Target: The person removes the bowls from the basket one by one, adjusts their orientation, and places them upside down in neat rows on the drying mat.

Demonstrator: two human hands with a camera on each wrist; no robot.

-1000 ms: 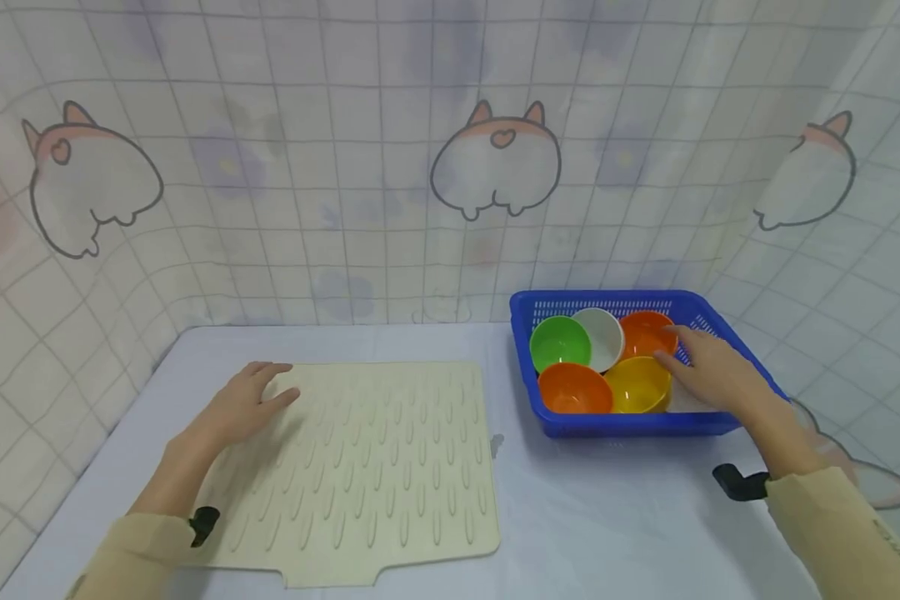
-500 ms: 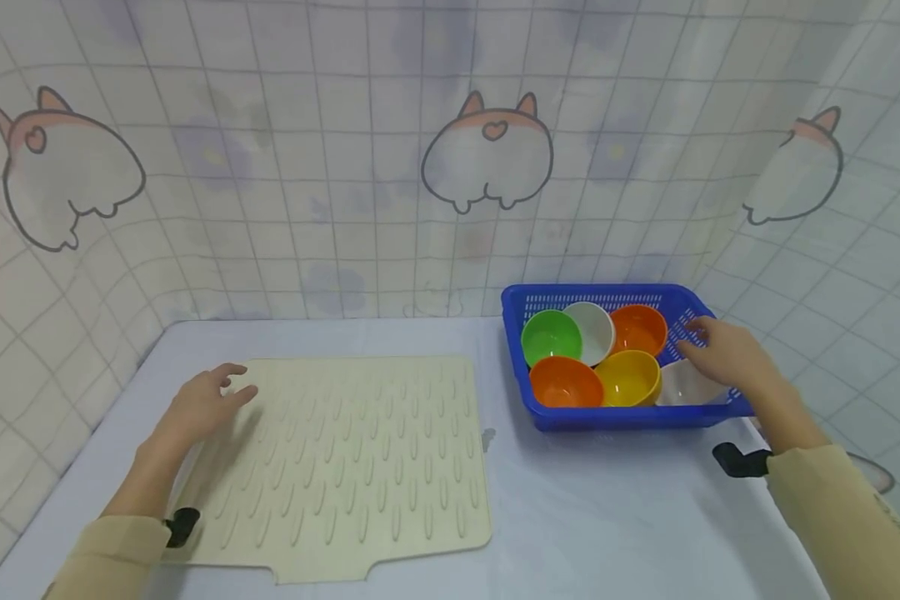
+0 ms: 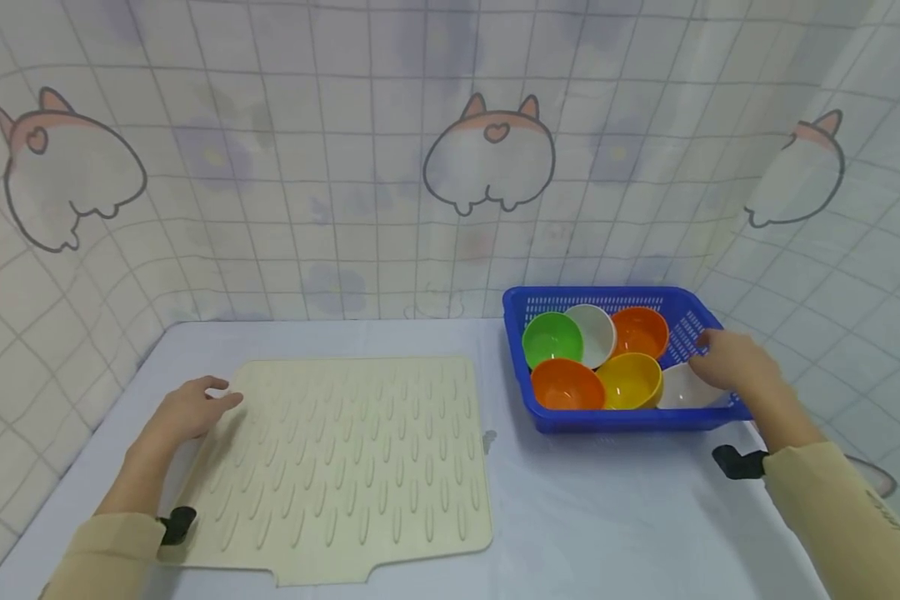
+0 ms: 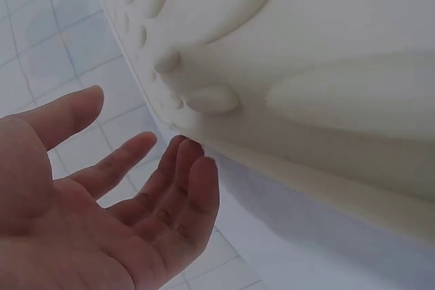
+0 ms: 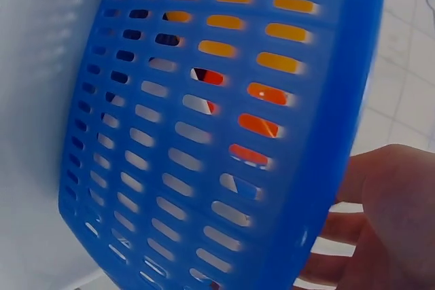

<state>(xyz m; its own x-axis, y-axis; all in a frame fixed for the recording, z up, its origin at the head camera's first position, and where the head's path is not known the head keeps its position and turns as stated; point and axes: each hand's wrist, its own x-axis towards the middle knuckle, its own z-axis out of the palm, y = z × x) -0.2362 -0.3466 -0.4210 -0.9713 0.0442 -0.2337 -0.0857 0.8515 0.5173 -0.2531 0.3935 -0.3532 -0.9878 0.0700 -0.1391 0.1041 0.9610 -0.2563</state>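
Note:
My left hand [image 3: 187,410] hovers by the left edge of a cream ribbed board [image 3: 345,546]. Its fingers are loosely bent, with nothing held; in the left wrist view the fingertips [image 4: 204,168] appear close to the board's edge, and I cannot tell if they touch. My right hand [image 3: 742,367] reaches over the right side of a blue plastic basket [image 3: 637,422], its fingers bent around the far right of a white bowl [image 3: 682,390]. Whether they pinch its rim is hidden. In the right wrist view the basket's wall [image 5: 177,181] covers the bowl and fingertips.
Beside the white bowl are a yellow bowl [image 3: 630,383], a front orange bowl [image 3: 567,387], a green bowl [image 3: 552,340], another white bowl [image 3: 596,333] and a rear orange bowl [image 3: 641,333]. A white cloth [image 3: 592,508] covers the table. Patterned curtains [image 3: 285,167] surround it.
The right hand has shifted right from the rear orange bowl, then lowered to the right-hand white bowl. The left hand has drawn back leftward to the board's edge. The camera view turned slightly.

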